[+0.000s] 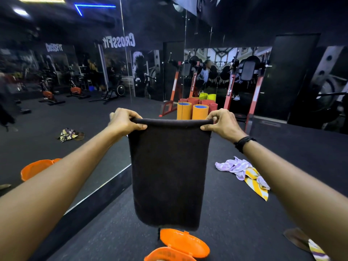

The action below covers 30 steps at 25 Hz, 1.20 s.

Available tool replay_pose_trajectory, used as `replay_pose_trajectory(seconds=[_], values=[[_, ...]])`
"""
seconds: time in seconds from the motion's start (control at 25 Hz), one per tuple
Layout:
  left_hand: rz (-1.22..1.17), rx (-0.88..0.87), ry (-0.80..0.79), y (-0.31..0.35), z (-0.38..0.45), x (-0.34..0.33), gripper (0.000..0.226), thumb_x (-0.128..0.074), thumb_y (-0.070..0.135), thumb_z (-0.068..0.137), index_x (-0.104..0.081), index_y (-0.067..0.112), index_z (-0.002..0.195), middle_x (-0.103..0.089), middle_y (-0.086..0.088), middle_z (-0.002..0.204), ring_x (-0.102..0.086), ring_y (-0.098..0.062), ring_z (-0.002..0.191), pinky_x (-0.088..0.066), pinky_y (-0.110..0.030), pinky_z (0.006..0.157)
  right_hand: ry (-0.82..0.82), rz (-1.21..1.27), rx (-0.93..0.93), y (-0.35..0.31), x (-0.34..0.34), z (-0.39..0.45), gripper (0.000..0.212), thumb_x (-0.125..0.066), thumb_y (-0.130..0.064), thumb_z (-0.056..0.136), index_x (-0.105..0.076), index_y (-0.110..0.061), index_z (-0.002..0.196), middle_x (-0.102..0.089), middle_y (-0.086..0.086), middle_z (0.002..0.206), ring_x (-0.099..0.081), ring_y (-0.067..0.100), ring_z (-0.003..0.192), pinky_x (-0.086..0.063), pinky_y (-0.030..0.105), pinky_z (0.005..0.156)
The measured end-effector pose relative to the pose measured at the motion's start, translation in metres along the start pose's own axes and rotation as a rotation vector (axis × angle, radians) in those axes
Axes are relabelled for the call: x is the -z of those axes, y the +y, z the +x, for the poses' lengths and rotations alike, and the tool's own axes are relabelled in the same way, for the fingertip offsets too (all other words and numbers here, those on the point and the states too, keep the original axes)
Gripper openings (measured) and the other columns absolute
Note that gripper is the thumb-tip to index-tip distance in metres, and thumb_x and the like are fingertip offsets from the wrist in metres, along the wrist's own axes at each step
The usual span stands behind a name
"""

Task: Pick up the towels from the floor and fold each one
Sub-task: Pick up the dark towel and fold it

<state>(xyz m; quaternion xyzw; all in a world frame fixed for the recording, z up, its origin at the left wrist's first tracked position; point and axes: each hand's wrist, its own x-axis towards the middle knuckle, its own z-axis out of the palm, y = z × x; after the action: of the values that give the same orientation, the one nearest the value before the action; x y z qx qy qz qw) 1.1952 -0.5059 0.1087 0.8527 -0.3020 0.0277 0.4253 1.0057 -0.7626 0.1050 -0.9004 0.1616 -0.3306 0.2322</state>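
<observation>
A dark brown towel point(168, 172) hangs folded over in front of me, its top fold stretched level between my hands. My left hand point(125, 120) pinches the top left corner and my right hand point(223, 122) pinches the top right corner, both arms held out. On the dark floor to the right lie a crumpled lilac towel point(232, 165) and a yellow-and-white striped towel point(257, 182), overlapping. Another striped towel point(318, 250) shows at the bottom right under my forearm.
An open orange plastic basket point(179, 245) sits on the floor below the hanging towel. A mirror wall point(66, 110) runs along the left and reflects a patterned cloth and the orange basket. Rolled orange and red mats point(194, 111) and red rack frames point(253, 102) stand ahead.
</observation>
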Motion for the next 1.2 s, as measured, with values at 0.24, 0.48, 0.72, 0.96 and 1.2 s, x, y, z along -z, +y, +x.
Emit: replay_pose_trajectory(seconds=[0.24,0.48,0.72,0.96,1.2], values=[[0.213,-0.039,-0.269,-0.021,0.006,-0.004,0.014,-0.084,0.035,0.068,-0.071,0.029,0.067,-0.071,0.009,0.077,-0.063,-0.011,0.081,-0.047,-0.034,0.083,-0.344,0.144,-0.111,0.014,0.000,-0.003,0.022,-0.083,-0.012,0.071,-0.061,-0.015,0.066,-0.061,-0.008,0.051,-0.058,-0.001,0.047,-0.043,0.014,0.048],[-0.373,-0.182,-0.072,0.031,0.016,0.019,0.019,-0.078,0.023,0.078,-0.066,0.023,0.092,-0.068,0.004,0.085,-0.061,-0.009,0.077,-0.049,-0.021,0.064,-0.265,0.606,-0.134,-0.007,0.045,0.033,0.023,-0.078,-0.015,0.073,-0.062,-0.011,0.089,-0.071,-0.003,0.074,-0.066,0.005,0.063,-0.054,0.020,0.056],[-0.542,0.174,-0.402,-0.008,-0.017,-0.016,0.045,-0.084,0.035,0.068,-0.061,0.020,0.103,-0.075,0.011,0.092,-0.068,-0.013,0.095,-0.053,-0.035,0.088,-0.569,0.627,-0.346,0.022,-0.007,0.002,0.023,-0.065,-0.018,0.088,-0.066,-0.008,0.108,-0.074,0.001,0.096,-0.068,0.011,0.082,-0.058,0.025,0.067],[-0.731,0.213,-0.469,-0.018,-0.032,-0.021,0.029,-0.072,0.024,0.081,-0.063,0.016,0.108,-0.074,0.001,0.100,-0.070,-0.011,0.092,-0.057,-0.026,0.074,-0.558,0.885,-0.357,0.026,-0.017,-0.006,0.051,-0.075,-0.024,0.075,-0.059,-0.023,0.123,-0.071,0.001,0.113,-0.068,0.017,0.102,-0.057,0.037,0.082],[-0.801,0.343,-0.152,-0.029,-0.027,-0.029,0.071,-0.083,0.019,0.070,-0.050,0.006,0.132,-0.063,-0.008,0.119,-0.061,-0.025,0.113,-0.051,-0.031,0.084,-0.102,0.922,-0.583,0.020,-0.043,-0.007,0.070,-0.078,-0.004,0.075,-0.039,-0.006,0.132,-0.055,0.016,0.125,-0.059,0.028,0.112,-0.052,0.042,0.092]])
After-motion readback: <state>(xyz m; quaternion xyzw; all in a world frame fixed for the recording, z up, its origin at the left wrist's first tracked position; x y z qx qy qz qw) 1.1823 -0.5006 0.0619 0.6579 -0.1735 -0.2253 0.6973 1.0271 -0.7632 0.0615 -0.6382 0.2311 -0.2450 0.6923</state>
